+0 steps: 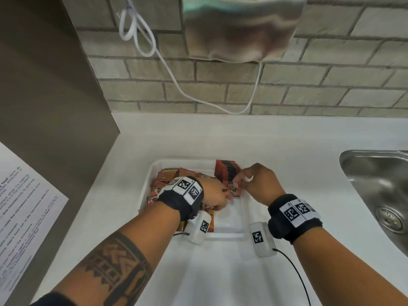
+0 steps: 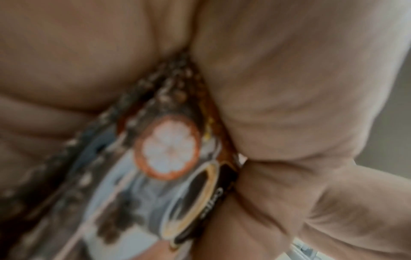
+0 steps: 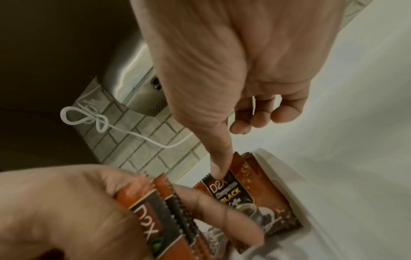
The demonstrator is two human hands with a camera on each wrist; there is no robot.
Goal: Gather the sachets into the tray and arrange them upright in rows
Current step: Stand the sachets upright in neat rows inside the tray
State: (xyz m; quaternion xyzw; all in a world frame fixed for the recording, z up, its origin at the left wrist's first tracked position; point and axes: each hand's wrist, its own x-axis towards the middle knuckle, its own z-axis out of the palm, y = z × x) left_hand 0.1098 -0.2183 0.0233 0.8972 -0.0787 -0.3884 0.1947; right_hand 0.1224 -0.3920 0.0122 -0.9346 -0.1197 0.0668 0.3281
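A white tray sits on the white counter. At its back right stands an upright row of orange-brown coffee sachets. My right hand is over that row. One straight digit rests on the top edge of the front sachet, and the other fingers are loosely curled, holding nothing. My left hand grips a small bunch of sachets just left of the row. These fill the blurred left wrist view as sachets between fingers. Loose sachets lie piled at the tray's left, partly hidden by my left wrist.
A steel sink is set into the counter at the right. A hand dryer hangs on the brick wall above, with a white cable drooping to the counter's back edge. A brown panel and a printed sheet are on the left.
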